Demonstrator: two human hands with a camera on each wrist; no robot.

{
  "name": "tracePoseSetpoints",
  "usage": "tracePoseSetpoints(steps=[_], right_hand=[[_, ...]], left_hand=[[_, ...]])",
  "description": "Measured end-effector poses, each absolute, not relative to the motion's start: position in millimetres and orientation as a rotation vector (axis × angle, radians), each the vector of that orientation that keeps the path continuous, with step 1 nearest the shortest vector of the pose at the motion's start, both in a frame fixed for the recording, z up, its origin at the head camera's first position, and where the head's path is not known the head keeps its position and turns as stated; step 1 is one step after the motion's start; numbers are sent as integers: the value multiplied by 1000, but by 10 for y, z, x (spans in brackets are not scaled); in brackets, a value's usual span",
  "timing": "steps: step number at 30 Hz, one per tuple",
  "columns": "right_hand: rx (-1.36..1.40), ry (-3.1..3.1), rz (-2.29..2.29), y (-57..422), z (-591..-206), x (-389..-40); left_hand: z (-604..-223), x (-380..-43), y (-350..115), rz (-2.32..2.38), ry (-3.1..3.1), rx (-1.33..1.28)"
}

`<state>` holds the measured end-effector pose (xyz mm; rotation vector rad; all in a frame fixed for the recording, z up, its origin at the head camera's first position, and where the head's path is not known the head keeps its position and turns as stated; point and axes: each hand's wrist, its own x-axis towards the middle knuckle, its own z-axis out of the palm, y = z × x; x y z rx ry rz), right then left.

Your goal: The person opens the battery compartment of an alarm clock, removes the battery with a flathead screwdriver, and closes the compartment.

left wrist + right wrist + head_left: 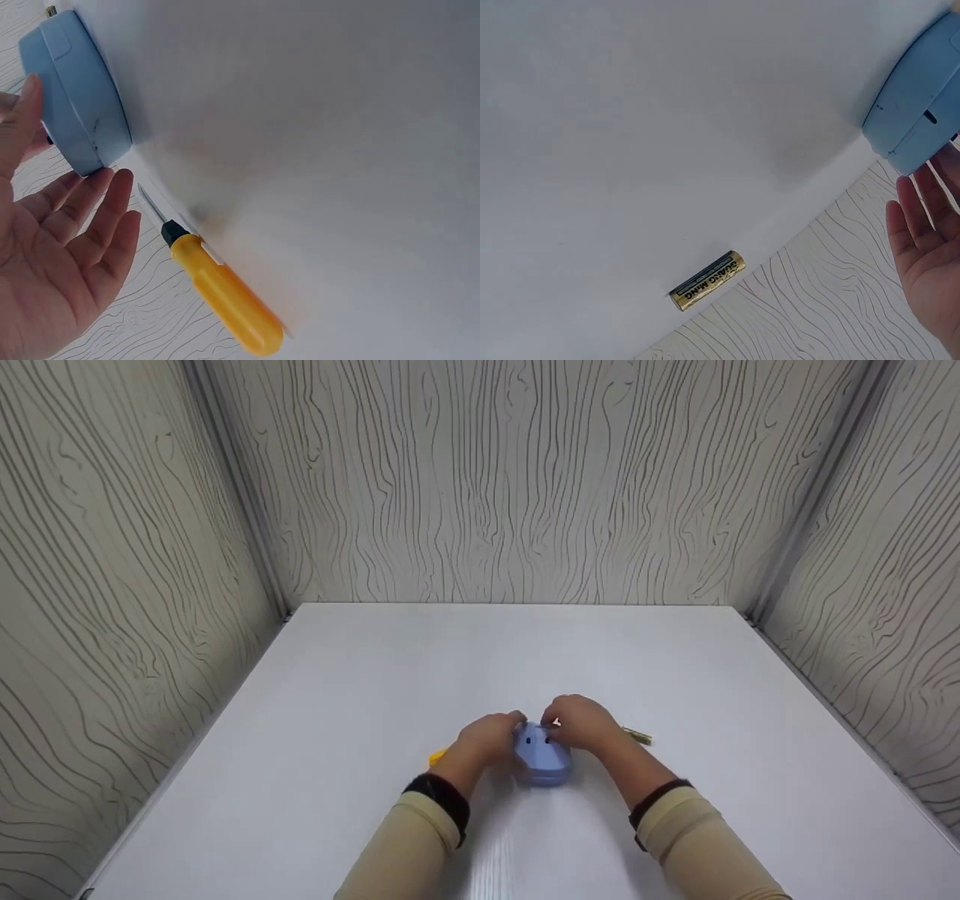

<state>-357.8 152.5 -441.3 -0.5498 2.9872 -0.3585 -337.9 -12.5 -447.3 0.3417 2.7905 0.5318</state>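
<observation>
A light-blue rounded plastic casing [545, 765] with two small dark slots in its top lies on the white table between both hands. My left hand [491, 737] holds it at the left and far edge. In the left wrist view the thumb [28, 112] lies against the blue casing [75, 90] and the fingertips reach its end. From the right, my right hand [583, 724] grips the far edge with bent fingers. The right wrist view has those fingers [922, 214] at the end of the casing [919, 97]; the thumb is out of sight there.
A screwdriver [225, 289] with a yellow handle lies left of the casing, mostly behind the left forearm in the head view. To the right is a gold and black battery [707, 280]. Wood-patterned panels [480, 480] enclose the white table [360, 675].
</observation>
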Motion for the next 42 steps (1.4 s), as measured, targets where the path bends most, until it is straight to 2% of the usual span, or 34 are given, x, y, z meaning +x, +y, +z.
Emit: tracePoseSetpoints(steps=[13,20,28,40,42], right_hand=[[-779,3031,-263,1652,-4433,-3513],[-785,3027,-211,1648,-4456,-3507],[-984,3058,-153,1654,-4500,-3515],[-1061,3019,-236,1728,-4546,-3446],[-1001,2987,-292,1751,-4545,-3421]], left_hand=[[-4456,-3345,-148,498,2787,357],[-4451,-3337,-167,491,2800,382],[-4440,-3338,-157,409,2805,427],[-4460,-3316,-162,211,2849,596],[-4458,-3312,-163,231,2842,588]])
